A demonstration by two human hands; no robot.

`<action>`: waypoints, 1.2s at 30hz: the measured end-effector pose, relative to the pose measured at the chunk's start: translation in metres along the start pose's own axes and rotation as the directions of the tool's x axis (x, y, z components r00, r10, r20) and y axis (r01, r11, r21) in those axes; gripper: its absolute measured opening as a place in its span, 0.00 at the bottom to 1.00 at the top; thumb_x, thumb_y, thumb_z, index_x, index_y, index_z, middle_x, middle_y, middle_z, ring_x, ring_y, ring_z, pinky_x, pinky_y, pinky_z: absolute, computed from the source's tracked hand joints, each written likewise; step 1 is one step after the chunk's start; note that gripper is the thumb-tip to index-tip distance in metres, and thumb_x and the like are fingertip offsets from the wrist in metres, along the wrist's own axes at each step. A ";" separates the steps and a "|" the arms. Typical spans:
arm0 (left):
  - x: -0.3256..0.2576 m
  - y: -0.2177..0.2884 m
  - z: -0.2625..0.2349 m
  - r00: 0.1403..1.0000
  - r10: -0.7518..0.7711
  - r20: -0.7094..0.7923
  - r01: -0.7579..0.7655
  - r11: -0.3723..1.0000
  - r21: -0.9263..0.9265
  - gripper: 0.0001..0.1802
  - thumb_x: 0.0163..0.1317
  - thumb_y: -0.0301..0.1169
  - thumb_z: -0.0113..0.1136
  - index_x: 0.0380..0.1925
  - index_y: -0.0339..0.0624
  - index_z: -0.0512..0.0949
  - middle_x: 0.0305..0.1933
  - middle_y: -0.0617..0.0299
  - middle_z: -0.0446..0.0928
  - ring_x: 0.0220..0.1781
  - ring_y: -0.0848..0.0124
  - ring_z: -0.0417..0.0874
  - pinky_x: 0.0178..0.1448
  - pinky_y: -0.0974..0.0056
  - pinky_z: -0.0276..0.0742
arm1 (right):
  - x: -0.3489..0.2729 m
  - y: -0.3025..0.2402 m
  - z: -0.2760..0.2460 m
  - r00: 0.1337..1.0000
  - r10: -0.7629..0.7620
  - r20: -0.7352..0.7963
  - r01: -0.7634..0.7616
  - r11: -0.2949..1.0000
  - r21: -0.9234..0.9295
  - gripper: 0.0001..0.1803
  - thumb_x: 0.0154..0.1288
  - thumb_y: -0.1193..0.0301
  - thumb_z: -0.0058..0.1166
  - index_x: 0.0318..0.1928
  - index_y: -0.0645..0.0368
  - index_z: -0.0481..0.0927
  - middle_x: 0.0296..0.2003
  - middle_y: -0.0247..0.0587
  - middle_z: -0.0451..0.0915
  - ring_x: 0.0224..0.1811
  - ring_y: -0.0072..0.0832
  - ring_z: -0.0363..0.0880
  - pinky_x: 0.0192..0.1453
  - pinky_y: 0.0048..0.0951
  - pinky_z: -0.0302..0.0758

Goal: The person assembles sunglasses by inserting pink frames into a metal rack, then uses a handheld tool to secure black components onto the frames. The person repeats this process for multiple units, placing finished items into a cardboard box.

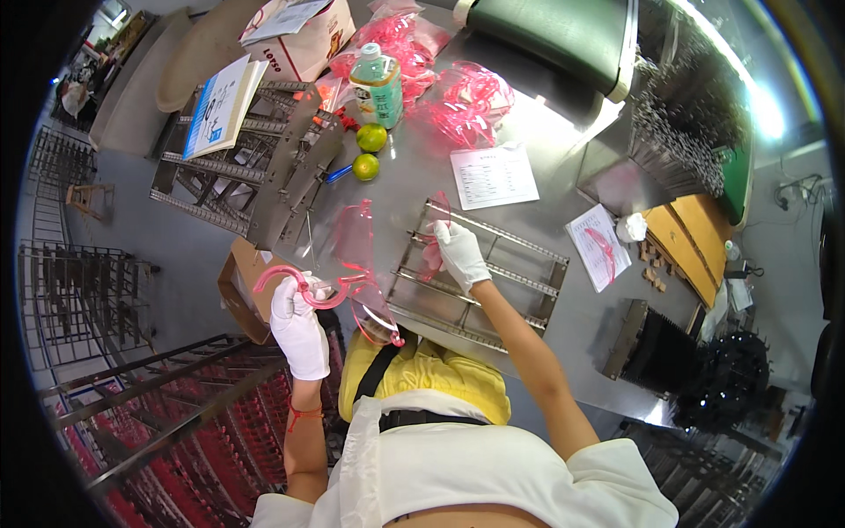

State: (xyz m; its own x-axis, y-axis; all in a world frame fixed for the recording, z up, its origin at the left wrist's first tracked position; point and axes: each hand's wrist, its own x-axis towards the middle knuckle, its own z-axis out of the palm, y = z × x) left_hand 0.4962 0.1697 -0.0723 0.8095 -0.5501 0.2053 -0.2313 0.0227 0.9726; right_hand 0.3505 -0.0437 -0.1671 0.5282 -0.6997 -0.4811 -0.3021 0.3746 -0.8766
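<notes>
My left hand (299, 330), in a white glove, is closed on a pink translucent glasses frame (327, 297) beside the table's near-left edge. Its curved pieces spread above and to the right of my fingers, some looking like clear lenses. Over a metal rack (519, 277) with several slotted bars, my right hand (462, 255), also gloved in white, pinches a small pink translucent piece (431, 261). That piece hangs at the rack's left end; its exact shape is partly hidden by my fingers.
Behind are plastic bags of pink parts (471, 101), a drink bottle (377, 88), two green citrus fruits (366, 166) and a printed sheet (495, 176). More metal racks (220, 180) stand left, under a notebook (220, 110). Racks full of pink pieces (202, 431) stand lower left.
</notes>
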 end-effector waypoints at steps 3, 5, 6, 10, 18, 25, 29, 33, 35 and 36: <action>0.017 -0.003 -0.007 1.000 0.022 0.001 -0.022 0.999 -0.044 0.10 0.74 0.28 0.49 0.50 0.42 0.75 0.45 0.57 0.77 0.42 0.70 0.79 0.51 0.65 0.76 | -0.011 -0.027 0.019 0.994 -0.005 -0.105 -0.009 0.990 -0.141 0.18 0.74 0.61 0.41 0.39 0.63 0.79 0.17 0.41 0.80 0.18 0.28 0.80 0.26 0.31 0.76; 0.031 -0.012 -0.006 1.000 -0.007 0.004 0.008 0.989 -0.144 0.10 0.73 0.28 0.50 0.51 0.42 0.75 0.44 0.57 0.77 0.40 0.70 0.78 0.50 0.65 0.76 | -0.003 -0.019 0.022 0.988 -0.020 -0.156 -0.030 0.951 -0.308 0.18 0.73 0.62 0.42 0.44 0.63 0.80 0.20 0.41 0.81 0.19 0.25 0.81 0.26 0.28 0.76; 0.036 -0.015 -0.004 1.000 -0.023 0.006 0.024 0.981 -0.193 0.10 0.72 0.28 0.51 0.51 0.43 0.75 0.44 0.57 0.76 0.40 0.70 0.78 0.49 0.65 0.76 | -0.001 -0.015 0.023 0.984 -0.027 -0.179 -0.045 0.921 -0.388 0.19 0.73 0.62 0.42 0.46 0.63 0.80 0.21 0.40 0.82 0.19 0.24 0.81 0.26 0.26 0.75; 0.062 -0.003 0.004 0.990 -0.079 0.120 0.107 0.962 -0.249 0.08 0.72 0.26 0.49 0.47 0.39 0.75 0.41 0.57 0.77 0.39 0.71 0.77 0.48 0.65 0.75 | -0.019 -0.036 0.032 0.964 -0.016 -0.267 -0.061 0.958 -0.280 0.19 0.73 0.61 0.42 0.46 0.63 0.80 0.22 0.40 0.83 0.21 0.23 0.81 0.27 0.24 0.76; 0.029 -0.010 0.029 0.854 0.073 0.515 0.062 0.969 -0.241 0.08 0.71 0.26 0.49 0.46 0.39 0.74 0.59 0.54 0.71 0.61 0.61 0.71 0.66 0.59 0.66 | -0.090 -0.102 0.061 0.967 -0.237 0.093 0.247 0.962 -0.119 0.11 0.73 0.72 0.46 0.43 0.64 0.81 0.35 0.29 0.79 0.34 0.13 0.71 0.37 0.18 0.71; -0.022 0.006 -0.002 0.954 -0.114 0.277 0.167 0.970 -0.176 0.10 0.71 0.28 0.50 0.48 0.40 0.74 0.53 0.53 0.76 0.55 0.60 0.76 0.60 0.62 0.70 | -0.113 -0.084 0.107 0.913 -0.363 0.187 0.385 0.918 -0.094 0.15 0.74 0.71 0.45 0.53 0.66 0.77 0.36 0.31 0.80 0.32 0.15 0.74 0.35 0.18 0.72; -0.103 0.010 -0.011 0.965 -0.254 -0.069 0.143 0.727 -0.672 0.11 0.69 0.29 0.53 0.48 0.38 0.75 0.45 0.55 0.79 0.49 0.67 0.80 0.54 0.65 0.73 | -0.102 -0.032 0.103 0.696 -0.078 0.714 -0.025 0.991 0.133 0.20 0.75 0.63 0.47 0.58 0.65 0.75 0.37 0.34 0.80 0.33 0.18 0.76 0.35 0.19 0.72; -0.186 0.042 -0.054 0.827 -0.257 -0.500 0.000 0.889 -0.458 0.12 0.68 0.30 0.57 0.48 0.37 0.74 0.44 0.64 0.77 0.48 0.75 0.77 0.56 0.66 0.74 | -0.116 -0.001 0.100 0.510 -0.017 0.860 0.243 0.962 -0.125 0.27 0.77 0.55 0.41 0.63 0.65 0.70 0.50 0.44 0.78 0.44 0.27 0.78 0.45 0.25 0.77; -0.243 0.043 -0.070 0.680 -0.194 -0.707 -0.003 0.964 -0.268 0.13 0.67 0.32 0.58 0.49 0.38 0.75 0.45 0.63 0.77 0.48 0.74 0.77 0.55 0.67 0.74 | -0.122 0.011 0.074 0.376 -0.483 0.791 0.926 0.166 -0.340 0.34 0.62 0.65 0.60 0.66 0.62 0.66 0.62 0.60 0.68 0.66 0.47 0.67 0.68 0.40 0.66; -0.263 0.060 -0.083 0.644 -0.171 -0.746 -0.054 0.962 -0.267 0.14 0.67 0.32 0.59 0.48 0.38 0.75 0.45 0.63 0.77 0.47 0.74 0.77 0.54 0.67 0.74 | -0.117 0.019 0.052 0.416 -0.568 0.710 0.794 -0.153 -0.588 0.41 0.54 0.65 0.66 0.67 0.59 0.65 0.66 0.59 0.63 0.68 0.53 0.62 0.69 0.44 0.64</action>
State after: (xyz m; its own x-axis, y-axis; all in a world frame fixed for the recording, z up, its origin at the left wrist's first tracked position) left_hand 0.3141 0.3846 -0.0593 0.9632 0.2647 0.0467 -0.1218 0.2747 0.9538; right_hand 0.3242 0.0765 -0.1283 0.9549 -0.0717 0.2882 -0.0005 -0.9708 -0.2398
